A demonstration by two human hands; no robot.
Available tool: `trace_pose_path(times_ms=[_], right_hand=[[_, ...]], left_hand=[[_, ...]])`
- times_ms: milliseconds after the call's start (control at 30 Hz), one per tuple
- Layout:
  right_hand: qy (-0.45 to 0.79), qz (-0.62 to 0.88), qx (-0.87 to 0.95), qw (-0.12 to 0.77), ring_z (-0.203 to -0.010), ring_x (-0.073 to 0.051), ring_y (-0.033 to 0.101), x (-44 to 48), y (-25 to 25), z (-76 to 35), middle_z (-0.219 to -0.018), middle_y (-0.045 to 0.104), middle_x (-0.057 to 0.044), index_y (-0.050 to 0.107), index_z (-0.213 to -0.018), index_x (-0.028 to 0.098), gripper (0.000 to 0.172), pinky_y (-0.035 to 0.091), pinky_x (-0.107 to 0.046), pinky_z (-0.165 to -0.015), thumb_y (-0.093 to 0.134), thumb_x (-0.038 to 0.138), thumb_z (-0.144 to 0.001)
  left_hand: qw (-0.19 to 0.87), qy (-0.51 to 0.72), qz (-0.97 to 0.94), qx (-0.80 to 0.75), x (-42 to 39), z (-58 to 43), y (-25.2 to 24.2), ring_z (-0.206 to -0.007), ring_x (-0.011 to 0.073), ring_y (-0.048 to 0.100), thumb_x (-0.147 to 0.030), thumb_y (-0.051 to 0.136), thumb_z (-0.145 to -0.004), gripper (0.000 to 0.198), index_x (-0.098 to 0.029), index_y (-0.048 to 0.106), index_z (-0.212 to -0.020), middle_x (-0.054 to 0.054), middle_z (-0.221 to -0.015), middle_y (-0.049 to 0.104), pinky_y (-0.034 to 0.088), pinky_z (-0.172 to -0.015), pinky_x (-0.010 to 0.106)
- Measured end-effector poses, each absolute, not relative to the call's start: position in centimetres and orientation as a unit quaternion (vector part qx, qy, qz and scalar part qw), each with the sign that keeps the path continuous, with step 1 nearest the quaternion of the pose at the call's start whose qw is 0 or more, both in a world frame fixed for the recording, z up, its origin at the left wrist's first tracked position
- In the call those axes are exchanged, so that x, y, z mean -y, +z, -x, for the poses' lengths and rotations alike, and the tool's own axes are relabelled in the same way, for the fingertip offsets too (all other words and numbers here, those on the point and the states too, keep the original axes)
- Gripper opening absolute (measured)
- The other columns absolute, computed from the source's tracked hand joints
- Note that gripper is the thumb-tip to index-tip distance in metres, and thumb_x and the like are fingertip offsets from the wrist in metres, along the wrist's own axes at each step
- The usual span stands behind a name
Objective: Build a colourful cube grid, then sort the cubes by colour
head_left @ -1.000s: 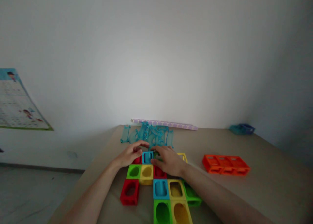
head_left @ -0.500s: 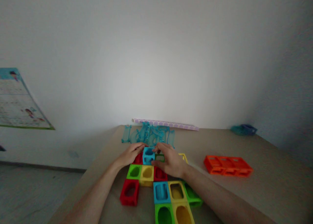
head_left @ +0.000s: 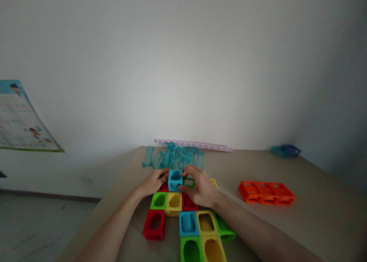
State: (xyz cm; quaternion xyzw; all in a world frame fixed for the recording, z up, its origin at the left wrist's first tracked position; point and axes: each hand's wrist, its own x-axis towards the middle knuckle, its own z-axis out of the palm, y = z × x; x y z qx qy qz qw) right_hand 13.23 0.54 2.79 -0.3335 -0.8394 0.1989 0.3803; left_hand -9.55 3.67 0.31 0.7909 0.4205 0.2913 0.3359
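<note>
A light-blue hollow cube block [head_left: 175,181] stands raised at the far end of a group of joined coloured blocks. My right hand [head_left: 202,187] pinches its right side between thumb and fingers. My left hand [head_left: 153,182] is closed over a red block [head_left: 164,188], with its fingertips against the blue block's left side; the far side of this grip is hidden. Just nearer lie a green block [head_left: 158,201], a yellow block [head_left: 173,201] and another red block [head_left: 188,202], side by side. A green block [head_left: 189,182] shows partly behind my right fingers.
Nearer stand a separate red block [head_left: 154,224] and a blue block [head_left: 188,223] joined to several green and yellow ones. Clear blue plastic pieces [head_left: 174,157] and a purple patterned strip [head_left: 195,144] lie by the wall. An orange three-cell frame [head_left: 266,193] sits right.
The blue block and the blocks around it have shifted slightly to the right, with both hands staying on them. The nearest red block also appears slightly farther right.
</note>
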Motion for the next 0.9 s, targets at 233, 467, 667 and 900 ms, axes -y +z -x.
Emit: trace_pose_path(times_ms=[233, 467, 667, 900], right_hand=[[0.299, 0.431, 0.764, 0.376, -0.069, -0.017, 0.064, -0.8, 2.9, -12.8, -0.075, 0.067, -0.001, 0.055, -0.089, 0.019, 0.02, 0.047, -0.026, -0.063, 0.067, 0.022, -0.073], [0.372, 0.432, 0.719, 0.397, -0.061, -0.014, 0.061, -1.8, 2.0, -13.3, -0.067, 0.063, 0.002, 0.052, -0.088, 0.02, 0.02, 0.044, -0.023, -0.054, 0.062, 0.017, -0.07], [0.423, 0.421, 0.692, 0.405, -0.056, -0.014, 0.06, -1.8, 2.3, -13.2, -0.063, 0.063, 0.003, 0.049, -0.089, 0.021, 0.021, 0.041, -0.022, -0.049, 0.064, 0.024, -0.074], [0.33, 0.407, 0.765, 0.375, -0.069, -0.017, 0.064, -1.3, 3.4, -13.0, -0.074, 0.066, -0.001, 0.052, -0.083, 0.02, 0.031, 0.047, -0.026, -0.06, 0.074, 0.041, -0.074]], left_hand=[[0.351, 0.306, -0.775, -0.427, -3.4, 9.3, 0.7, -0.084, 0.024, 0.063, -0.047, 0.045, -0.091, 0.041, -0.016, 0.072, -0.094, 0.005, -0.086, 0.073, 0.048, -0.086, 0.034], [0.358, 0.316, -0.773, -0.418, -3.5, 9.3, 0.3, -0.086, 0.0236, 0.063, -0.048, 0.045, -0.091, 0.042, -0.016, 0.072, -0.097, 0.005, -0.091, 0.073, 0.048, -0.082, 0.033], [0.359, 0.386, -0.727, -0.439, -3.8, 9.5, 0.0, -0.08, 0.0224, 0.061, -0.058, 0.046, -0.089, 0.052, -0.014, 0.071, -0.102, 0.007, -0.083, 0.07, 0.047, -0.075, 0.032], [0.413, 0.418, -0.737, -0.333, -3.0, 10.0, 0.2, -0.094, 0.0255, 0.061, -0.069, 0.065, -0.068, 0.078, -0.014, 0.058, -0.122, 0.011, -0.105, 0.066, 0.047, -0.081, 0.034]])
